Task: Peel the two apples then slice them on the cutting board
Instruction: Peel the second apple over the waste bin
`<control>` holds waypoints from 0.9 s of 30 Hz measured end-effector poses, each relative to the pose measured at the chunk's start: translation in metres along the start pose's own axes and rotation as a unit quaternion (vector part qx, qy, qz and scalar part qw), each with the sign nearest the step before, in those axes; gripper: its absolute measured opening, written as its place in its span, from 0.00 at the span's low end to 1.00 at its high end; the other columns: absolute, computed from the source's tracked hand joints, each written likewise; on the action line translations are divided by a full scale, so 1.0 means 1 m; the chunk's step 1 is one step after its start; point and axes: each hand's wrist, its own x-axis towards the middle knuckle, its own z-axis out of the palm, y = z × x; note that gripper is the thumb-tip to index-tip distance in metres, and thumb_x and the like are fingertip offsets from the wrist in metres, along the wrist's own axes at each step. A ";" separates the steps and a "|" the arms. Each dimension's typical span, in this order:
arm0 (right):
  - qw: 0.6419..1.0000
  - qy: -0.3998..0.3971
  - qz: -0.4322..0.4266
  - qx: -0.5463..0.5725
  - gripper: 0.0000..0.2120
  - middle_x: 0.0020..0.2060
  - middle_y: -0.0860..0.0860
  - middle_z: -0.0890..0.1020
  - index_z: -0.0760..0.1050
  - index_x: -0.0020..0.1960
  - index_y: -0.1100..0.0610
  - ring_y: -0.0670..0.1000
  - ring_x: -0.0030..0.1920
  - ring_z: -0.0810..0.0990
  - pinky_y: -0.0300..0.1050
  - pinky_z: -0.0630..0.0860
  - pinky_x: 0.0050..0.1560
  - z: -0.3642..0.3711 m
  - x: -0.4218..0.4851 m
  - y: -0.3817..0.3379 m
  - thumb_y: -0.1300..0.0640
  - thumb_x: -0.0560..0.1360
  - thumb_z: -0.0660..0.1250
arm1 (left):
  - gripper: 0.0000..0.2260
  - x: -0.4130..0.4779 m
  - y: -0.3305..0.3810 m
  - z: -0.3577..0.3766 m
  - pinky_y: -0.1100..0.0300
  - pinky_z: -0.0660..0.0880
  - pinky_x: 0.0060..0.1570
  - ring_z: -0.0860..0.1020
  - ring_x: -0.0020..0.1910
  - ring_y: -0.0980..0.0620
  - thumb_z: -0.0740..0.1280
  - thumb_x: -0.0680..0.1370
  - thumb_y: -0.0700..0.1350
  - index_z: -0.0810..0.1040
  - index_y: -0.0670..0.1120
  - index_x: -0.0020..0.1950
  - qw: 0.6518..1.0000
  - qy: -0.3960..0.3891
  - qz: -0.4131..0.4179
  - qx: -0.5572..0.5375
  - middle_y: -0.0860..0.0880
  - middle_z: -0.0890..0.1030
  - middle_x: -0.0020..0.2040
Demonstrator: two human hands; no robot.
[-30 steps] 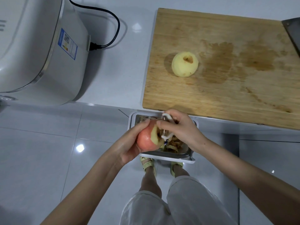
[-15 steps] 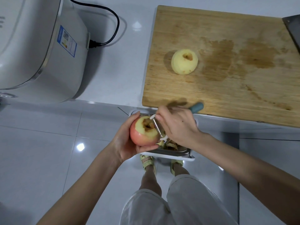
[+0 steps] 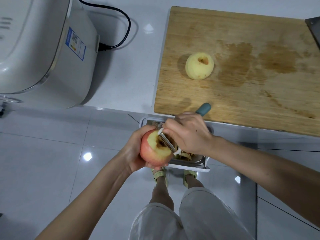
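A home kitchen: a white tabletop point(image 3: 131, 70) carries a worn wooden cutting board point(image 3: 242, 94) and a plugged-in white appliance point(image 3: 39, 54), over a glossy grey tiled floor point(image 3: 52, 161) where a small bin point(image 3: 190, 164) holds apple peelings point(image 3: 186, 155).

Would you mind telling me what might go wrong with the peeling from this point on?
1. The blade of the peeler lies across the red apple close to the thumb of the left hand; a slip might nick it.
2. The left hand holds the red apple in the air over the scrap bin, off the counter; if the grip fails, it would likely fall among the peelings or onto the floor.
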 end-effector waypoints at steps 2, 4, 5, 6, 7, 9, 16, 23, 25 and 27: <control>1.000 -0.007 0.009 0.016 0.16 0.23 0.52 0.71 0.74 0.37 0.63 0.55 0.23 0.71 0.43 0.70 0.29 0.004 -0.003 0.001 0.56 0.79 0.56 | 0.23 -0.002 0.002 -0.001 0.60 0.72 0.22 0.78 0.29 0.37 0.58 0.75 0.56 0.77 0.36 0.51 1.000 0.000 -0.010 0.001 0.35 0.79 0.42; 1.000 -0.019 0.017 0.012 0.15 0.22 0.51 0.71 0.73 0.38 0.62 0.54 0.22 0.70 0.41 0.68 0.30 0.006 -0.007 0.007 0.57 0.79 0.55 | 0.23 -0.005 0.003 -0.005 0.60 0.73 0.22 0.79 0.29 0.37 0.59 0.73 0.56 0.76 0.37 0.52 0.999 -0.004 -0.030 -0.009 0.35 0.78 0.42; 0.999 -0.031 0.022 0.001 0.11 0.21 0.51 0.71 0.71 0.39 0.60 0.53 0.21 0.70 0.39 0.67 0.30 0.006 -0.011 0.012 0.59 0.78 0.57 | 0.24 -0.007 0.004 -0.006 0.59 0.73 0.22 0.79 0.30 0.36 0.60 0.71 0.56 0.75 0.37 0.52 0.999 -0.012 -0.040 -0.017 0.35 0.78 0.42; 0.998 -0.050 0.029 -0.012 0.06 0.21 0.50 0.71 0.69 0.40 0.58 0.51 0.20 0.69 0.37 0.66 0.29 0.007 -0.015 0.017 0.62 0.75 0.58 | 0.24 -0.009 0.005 -0.008 0.58 0.74 0.22 0.79 0.31 0.36 0.61 0.70 0.57 0.76 0.37 0.53 0.998 -0.021 -0.044 -0.025 0.35 0.78 0.42; 0.996 -0.071 0.046 -0.019 0.05 0.20 0.50 0.71 0.67 0.40 0.57 0.50 0.19 0.68 0.35 0.64 0.28 0.006 -0.019 0.019 0.65 0.71 0.57 | 0.25 -0.010 0.007 -0.010 0.57 0.74 0.22 0.79 0.31 0.36 0.62 0.69 0.57 0.76 0.37 0.52 0.998 -0.025 -0.042 -0.028 0.35 0.78 0.42; 0.990 -0.102 0.096 -0.005 0.09 0.20 0.49 0.70 0.67 0.39 0.58 0.49 0.20 0.64 0.31 0.57 0.28 0.009 -0.025 0.022 0.68 0.65 0.53 | 0.25 -0.010 0.012 -0.012 0.57 0.75 0.22 0.79 0.32 0.36 0.64 0.67 0.57 0.78 0.38 0.52 0.999 -0.017 -0.028 -0.025 0.36 0.79 0.42; 0.870 -0.210 0.426 0.130 0.10 0.33 0.51 0.76 0.68 0.42 0.52 0.51 0.32 0.74 0.44 0.64 0.32 0.011 -0.020 0.010 0.56 0.81 0.53 | 0.23 -0.003 0.014 -0.009 0.49 0.80 0.29 0.81 0.38 0.39 0.66 0.68 0.57 0.79 0.43 0.54 1.000 0.008 0.013 -0.014 0.39 0.82 0.46; 0.413 -0.202 0.699 0.548 0.24 0.25 0.52 0.69 0.68 0.31 0.55 0.48 0.22 0.62 0.37 0.59 0.23 0.013 -0.023 0.003 0.43 0.79 0.50 | 0.20 0.007 0.008 -0.005 0.46 0.81 0.44 0.82 0.45 0.45 0.72 0.68 0.57 0.80 0.46 0.54 0.997 0.030 0.033 0.066 0.43 0.83 0.48; 0.390 -0.173 0.700 0.573 0.21 0.25 0.52 0.70 0.69 0.31 0.55 0.48 0.23 0.63 0.37 0.60 0.23 0.010 -0.024 0.002 0.49 0.79 0.50 | 0.21 0.009 0.004 -0.005 0.46 0.81 0.44 0.82 0.47 0.46 0.73 0.67 0.53 0.79 0.47 0.56 0.998 0.029 0.041 0.047 0.44 0.83 0.51; 0.373 -0.137 0.704 0.589 0.19 0.25 0.53 0.70 0.68 0.33 0.56 0.49 0.23 0.63 0.36 0.60 0.23 0.006 -0.025 -0.002 0.53 0.79 0.49 | 0.20 0.011 0.001 -0.003 0.47 0.81 0.42 0.82 0.47 0.46 0.74 0.66 0.45 0.77 0.48 0.57 0.998 0.036 0.053 0.024 0.44 0.82 0.54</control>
